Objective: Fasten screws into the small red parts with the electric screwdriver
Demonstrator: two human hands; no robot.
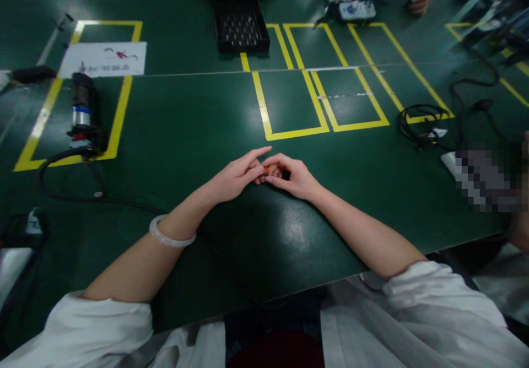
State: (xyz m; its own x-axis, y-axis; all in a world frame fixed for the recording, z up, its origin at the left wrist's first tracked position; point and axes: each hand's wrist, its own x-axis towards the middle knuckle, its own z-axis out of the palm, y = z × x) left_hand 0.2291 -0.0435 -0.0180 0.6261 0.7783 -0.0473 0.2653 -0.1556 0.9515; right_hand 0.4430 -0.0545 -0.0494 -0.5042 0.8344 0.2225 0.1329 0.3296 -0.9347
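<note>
The person's two hands meet over the green tabletop (198, 125), near its front edge, with a small orange-and-red part (266, 171) between their fingertips. The left hand (235, 177) has its thumb and curled fingers pressed on the part from one side, its index finger stretched out past it. The right hand (301, 179) pinches from the other side, thumb and index finger brought together on it. The grip thus looks clamped on the part from both sides, though the fingers hide most of it and its exact shape cannot be told.

The main risk is a slip: so small a piece, held only at the fingertips, could spring loose if the two hands press unevenly — and it might then roll or bounce off the near edge. Fingers covering the part could also hide a poor alignment. To the left, a black cable (124, 201) runs from a dark cylindrical device (81, 112) towards the left forearm; a sweep of that arm could snag it and tug the device. The white bracelet (158, 232) could catch too.
</note>
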